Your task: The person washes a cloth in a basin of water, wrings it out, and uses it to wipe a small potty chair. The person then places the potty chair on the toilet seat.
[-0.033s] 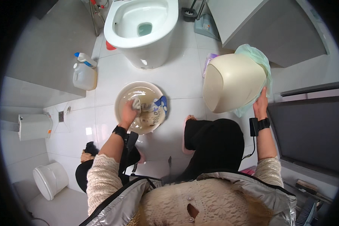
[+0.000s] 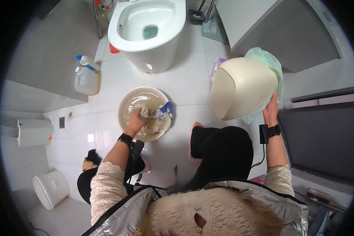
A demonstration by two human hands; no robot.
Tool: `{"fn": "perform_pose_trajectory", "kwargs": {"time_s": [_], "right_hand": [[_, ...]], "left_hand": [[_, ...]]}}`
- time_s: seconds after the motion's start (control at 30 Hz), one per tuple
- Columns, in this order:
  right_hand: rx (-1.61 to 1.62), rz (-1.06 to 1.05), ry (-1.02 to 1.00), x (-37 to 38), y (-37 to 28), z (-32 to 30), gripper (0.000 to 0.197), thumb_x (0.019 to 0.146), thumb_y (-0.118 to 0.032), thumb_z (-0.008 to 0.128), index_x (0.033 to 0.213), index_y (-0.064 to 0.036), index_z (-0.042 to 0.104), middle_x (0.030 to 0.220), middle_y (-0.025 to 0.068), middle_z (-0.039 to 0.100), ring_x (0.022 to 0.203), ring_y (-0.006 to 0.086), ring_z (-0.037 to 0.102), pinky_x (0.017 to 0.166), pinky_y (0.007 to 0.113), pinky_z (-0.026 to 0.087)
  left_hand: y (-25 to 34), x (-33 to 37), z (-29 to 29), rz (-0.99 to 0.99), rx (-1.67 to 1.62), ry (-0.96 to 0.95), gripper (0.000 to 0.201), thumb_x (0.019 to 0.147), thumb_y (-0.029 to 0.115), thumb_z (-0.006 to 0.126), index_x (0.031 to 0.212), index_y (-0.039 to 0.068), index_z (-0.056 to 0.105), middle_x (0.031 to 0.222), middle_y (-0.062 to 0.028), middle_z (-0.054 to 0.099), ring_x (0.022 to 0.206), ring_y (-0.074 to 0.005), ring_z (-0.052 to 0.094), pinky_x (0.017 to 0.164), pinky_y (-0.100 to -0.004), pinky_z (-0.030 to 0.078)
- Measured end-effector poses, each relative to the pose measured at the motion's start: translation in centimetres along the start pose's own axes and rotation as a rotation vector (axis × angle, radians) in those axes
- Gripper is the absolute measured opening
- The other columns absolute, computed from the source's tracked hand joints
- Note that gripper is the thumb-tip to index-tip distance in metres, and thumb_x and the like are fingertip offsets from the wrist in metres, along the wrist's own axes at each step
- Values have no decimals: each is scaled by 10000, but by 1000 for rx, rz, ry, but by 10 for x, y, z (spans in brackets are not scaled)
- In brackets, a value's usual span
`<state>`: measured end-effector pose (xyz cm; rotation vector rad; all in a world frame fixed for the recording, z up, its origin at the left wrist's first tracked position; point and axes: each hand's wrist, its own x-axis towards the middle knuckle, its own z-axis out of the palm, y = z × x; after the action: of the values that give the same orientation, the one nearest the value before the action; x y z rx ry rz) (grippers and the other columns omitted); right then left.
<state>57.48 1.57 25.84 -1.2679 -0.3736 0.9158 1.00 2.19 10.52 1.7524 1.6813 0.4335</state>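
My left hand (image 2: pixel 135 120) is closed on a bunched part of a wet beige and blue cloth (image 2: pixel 159 122) in a round, pale basin (image 2: pixel 123 125) of murky water. The rest of the cloth lies in the water against the basin's right side. On the right, my right hand (image 2: pixel 270 111) grips the rim end of a cream trash bin (image 2: pixel 246 86), over a pale green bag (image 2: pixel 268 59) that lines it. The bin is tipped on its side, its base toward the basin and its mouth turned right. My right fingertips are partly hidden by the bag.
A white toilet (image 2: pixel 153 53) stands beyond the basin. A plastic jug (image 2: pixel 86 81) and a blue-capped bottle (image 2: pixel 89 63) are by the left wall. Behind the bin lies a purple package (image 2: pixel 215 69). A white lidded bucket (image 2: pixel 51 189) sits lower left; a dustpan (image 2: pixel 214 29) is at the back.
My left hand has shifted very slightly in the basin with the bunched cloth. The bin and my right hand stay as they were.
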Motion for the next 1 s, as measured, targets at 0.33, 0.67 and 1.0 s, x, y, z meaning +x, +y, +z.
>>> {"fn": "perform_pose_trajectory", "kwargs": {"time_s": [0.33,0.67,1.0], "right_hand": [[147,18,-223,7,-2,33,475,976,-355,395,1328,-37,384,1289,92,492,1148,227,497,951,362,436],[46,105,-234,5,3,35,474,949,-387,439,1283,-50,437,1223,97,542,1047,222,571,841,347,509],[26,114,-211,-3,-8,38,491,941,-407,443,1279,-50,441,1219,98,544,1044,222,573,840,344,509]], "left_hand": [[42,-14,58,441,422,-344,738,729,135,638,1391,200,318,1457,-125,244,1351,-314,235,1068,-496,217],[77,30,92,544,799,-609,548,826,222,457,1368,169,396,1494,-45,224,1406,-206,113,1115,-478,30],[52,46,110,543,834,-598,479,787,432,562,1193,180,581,1340,1,440,1360,-176,222,1068,-457,174]]}}
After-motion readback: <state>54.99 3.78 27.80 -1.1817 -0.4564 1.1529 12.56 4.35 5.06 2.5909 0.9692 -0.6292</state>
